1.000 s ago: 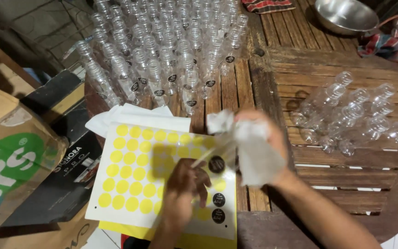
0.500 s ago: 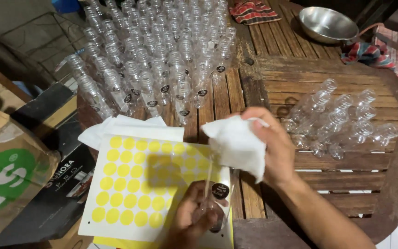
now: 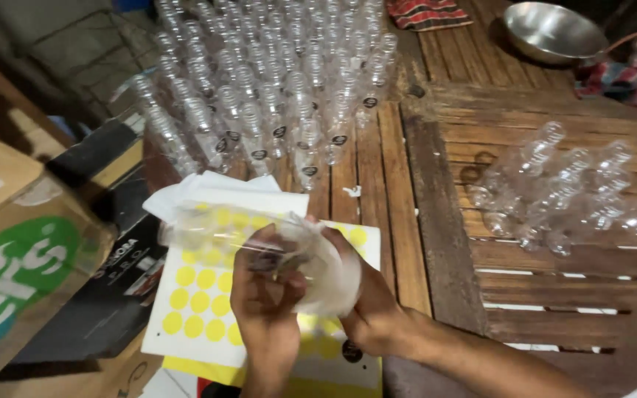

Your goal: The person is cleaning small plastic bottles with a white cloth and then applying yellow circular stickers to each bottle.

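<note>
Above the yellow sticker sheet (image 3: 208, 295), a clear plastic bottle (image 3: 223, 230) lies nearly level, its long axis running left to right with one end poking out leftward past the hands. The left hand (image 3: 263, 295) comes up from the lower edge, palm facing away from the camera, its fingers (image 3: 259, 247) curled round the bottle's middle. The right hand (image 3: 366, 309) comes in from the lower right, forearm slanting across the wooden surface (image 3: 436, 243), fingers clenched on a white cloth (image 3: 329, 273) pressed against the bottle's right end. One sheet lies under the hands, with a few dark round stickers near its lower edge. Beyond the sheet stands a dense block of upright clear bottles (image 3: 274, 96), too many to count. Right of the sheet, a loose heap of bottles (image 3: 562, 191) lies on its side. One steel bowl (image 3: 551, 31) sits far behind that heap.
</note>
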